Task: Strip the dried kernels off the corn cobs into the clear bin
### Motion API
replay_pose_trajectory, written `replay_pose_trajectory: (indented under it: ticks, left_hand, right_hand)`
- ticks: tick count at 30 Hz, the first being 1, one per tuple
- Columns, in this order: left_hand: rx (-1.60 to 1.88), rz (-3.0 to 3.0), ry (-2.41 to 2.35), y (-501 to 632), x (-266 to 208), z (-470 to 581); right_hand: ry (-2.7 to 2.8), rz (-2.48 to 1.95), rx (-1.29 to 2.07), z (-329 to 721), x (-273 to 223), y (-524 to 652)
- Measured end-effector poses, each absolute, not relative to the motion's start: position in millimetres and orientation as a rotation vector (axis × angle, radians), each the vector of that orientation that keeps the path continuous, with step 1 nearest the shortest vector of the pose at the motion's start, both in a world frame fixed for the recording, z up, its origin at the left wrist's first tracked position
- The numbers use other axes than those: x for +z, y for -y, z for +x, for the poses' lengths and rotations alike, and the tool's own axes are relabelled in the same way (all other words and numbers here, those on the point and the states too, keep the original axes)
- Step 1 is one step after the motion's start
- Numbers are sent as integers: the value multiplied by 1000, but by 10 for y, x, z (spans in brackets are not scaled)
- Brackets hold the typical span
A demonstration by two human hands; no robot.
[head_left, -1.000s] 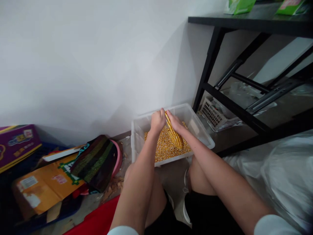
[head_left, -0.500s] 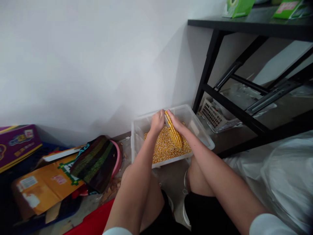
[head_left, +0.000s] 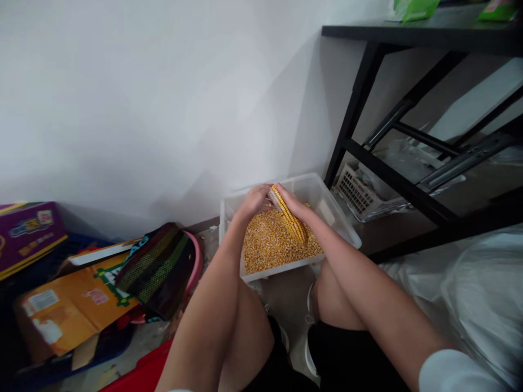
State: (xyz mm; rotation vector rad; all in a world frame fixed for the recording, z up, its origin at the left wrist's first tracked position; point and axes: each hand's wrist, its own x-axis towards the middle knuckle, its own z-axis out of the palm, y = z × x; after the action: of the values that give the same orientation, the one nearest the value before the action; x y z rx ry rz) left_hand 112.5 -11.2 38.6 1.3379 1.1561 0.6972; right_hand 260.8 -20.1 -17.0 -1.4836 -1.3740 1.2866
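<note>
A yellow corn cob [head_left: 289, 219] is held at a slant over a translucent plastic bin [head_left: 267, 273], its upper end near both hands. Part of its upper left side is bare of kernels and looks pale. My right hand [head_left: 288, 200] is closed around the cob's right side. At the upper left, my left hand [head_left: 255, 200] has its fingers curled against the cob's end; its fingertips are partly hidden. Loose corn kernels [head_left: 267, 242] cover the bin's bottom beneath the hands.
A black-framed table [head_left: 351, 109] stands at right, with a white plastic basket [head_left: 359, 193] beneath it. Clear plastic bags [head_left: 482, 294] lie at lower right. At left are a purple box [head_left: 30, 234], an orange package [head_left: 77, 305] and a pink basin [head_left: 196, 261]. A white wall [head_left: 163, 109] rises behind.
My left hand has shifted left and its fingers have loosened, showing more of the kernels below. The cob has tilted slightly further left at its top.
</note>
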Motion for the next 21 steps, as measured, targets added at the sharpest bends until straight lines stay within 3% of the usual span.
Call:
replay_pose_trajectory:
  ticks: [21]
  left_hand:
    - [723,1440,-1049,-7,264,1237]
  right_hand:
    - [1325,-1556,1271,2739,-59,199]
